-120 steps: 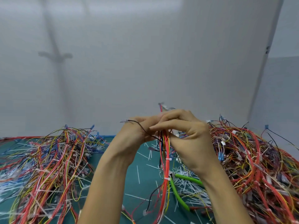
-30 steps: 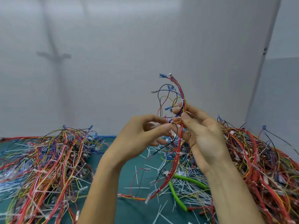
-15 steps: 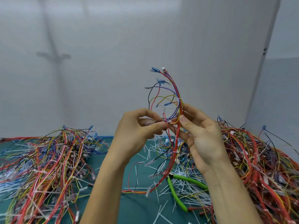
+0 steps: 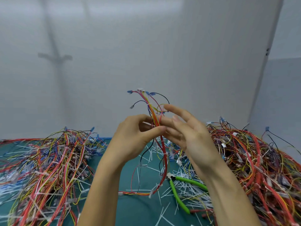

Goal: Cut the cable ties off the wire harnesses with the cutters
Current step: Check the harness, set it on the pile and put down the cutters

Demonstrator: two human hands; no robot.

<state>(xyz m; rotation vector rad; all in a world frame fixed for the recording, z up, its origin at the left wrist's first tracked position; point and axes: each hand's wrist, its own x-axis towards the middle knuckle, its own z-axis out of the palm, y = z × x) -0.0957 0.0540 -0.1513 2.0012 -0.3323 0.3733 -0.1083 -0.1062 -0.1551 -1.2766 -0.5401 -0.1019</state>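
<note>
Two hands up: left hand point(image 4: 132, 141) pinches wire harness point(image 4: 164, 153); right hand point(image 4: 193, 139) splayed beside it; cutters point(image 4: 190, 182) on mat point(image 4: 140, 209).

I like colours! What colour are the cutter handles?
Green; the cutters show best in the head view.

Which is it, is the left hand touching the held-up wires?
Touching. The head view shows the left hand pinching the wire harness between thumb and fingers.

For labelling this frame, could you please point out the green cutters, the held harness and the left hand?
green cutters point(image 4: 175, 193): head view, nearer green handle.
held harness point(image 4: 165, 158): head view, hanging red wires.
left hand point(image 4: 132, 141): head view, back of hand.
</note>
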